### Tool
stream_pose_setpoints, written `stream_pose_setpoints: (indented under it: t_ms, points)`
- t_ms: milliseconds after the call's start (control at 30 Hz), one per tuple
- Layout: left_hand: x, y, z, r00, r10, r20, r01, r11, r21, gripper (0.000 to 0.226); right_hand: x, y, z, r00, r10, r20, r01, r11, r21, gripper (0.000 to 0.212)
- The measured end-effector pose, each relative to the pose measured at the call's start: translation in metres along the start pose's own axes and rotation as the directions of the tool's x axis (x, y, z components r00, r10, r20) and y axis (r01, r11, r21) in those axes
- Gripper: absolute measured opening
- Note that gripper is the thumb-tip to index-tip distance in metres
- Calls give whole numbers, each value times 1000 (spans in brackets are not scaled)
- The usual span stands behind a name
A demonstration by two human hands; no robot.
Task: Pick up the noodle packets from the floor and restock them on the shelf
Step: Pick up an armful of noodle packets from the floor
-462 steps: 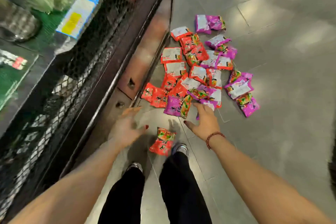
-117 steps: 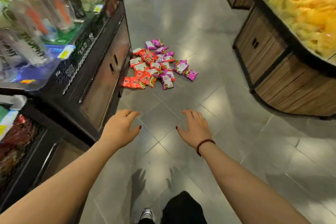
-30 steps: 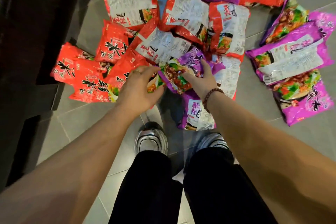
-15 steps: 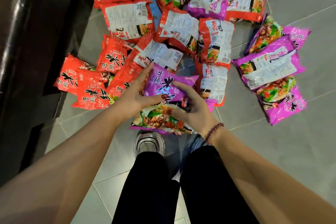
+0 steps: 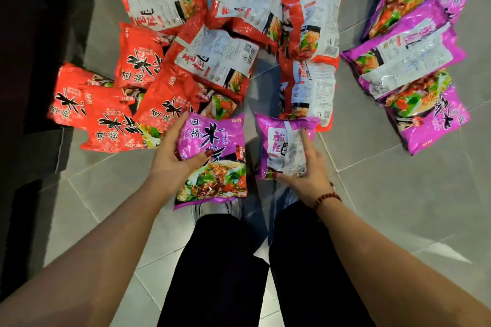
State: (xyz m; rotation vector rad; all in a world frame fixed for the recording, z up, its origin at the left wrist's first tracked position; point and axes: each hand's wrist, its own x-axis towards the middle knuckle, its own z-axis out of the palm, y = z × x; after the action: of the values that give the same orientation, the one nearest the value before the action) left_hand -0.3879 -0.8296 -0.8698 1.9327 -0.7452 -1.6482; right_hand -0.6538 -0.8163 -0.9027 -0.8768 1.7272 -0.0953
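Grip of left hand (image 5: 170, 164) tight on label-up purple packet (image 5: 212, 138), right hand (image 5: 310, 172) likewise on back-up purple packet (image 5: 279, 141).

Black trousers (image 5: 218, 273), a beaded red-brown bracelet (image 5: 326, 198), and seemingly a silver shoe (image 5: 215, 210).

Left hand (image 5: 172, 164), right hand (image 5: 310, 171): curled grips.
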Motion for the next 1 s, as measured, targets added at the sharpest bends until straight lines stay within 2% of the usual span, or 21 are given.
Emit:
stream_pose_setpoints:
  t_ms: [100, 233, 367, 433, 567, 700, 1000]
  points:
    - [2, -20, 0, 999, -25, -35, 23, 999, -47, 88, 16, 6, 20, 998, -58, -27, 56, 994, -90, 114]
    - [-3, -33, -2, 998, -47, -45, 45, 998, -43, 90, 28, 9, 33, 993, -51, -105, 37, 990, -137, 109]
    - [-22, -15, -2, 997, -57, -60, 54, 997, -51, 88, 12, -4, 23, 998, -58, -26, 56, 996, -64, 105]
    - [-39, 4, -6, 996, -53, -76, 48, 997, -65, 88, -10, -22, 8, 993, -113, 13, 113, 993, -23, 101]
    - [-79, 63, -25, 994, 1, -112, -10, 997, -82, 87, -64, -72, -35, 975, -216, 41, 210, 971, 116, 90]
    - [-133, 149, -50, 992, 53, -112, -63, 994, -87, 86, -129, -151, -82, 951, -305, 52, 283, 925, 252, 84]
    - [-278, 334, -124, 954, 244, -176, -261, 962, -82, 83, -289, -340, -146, 854, -519, 29, 508, 846, 162, 89]
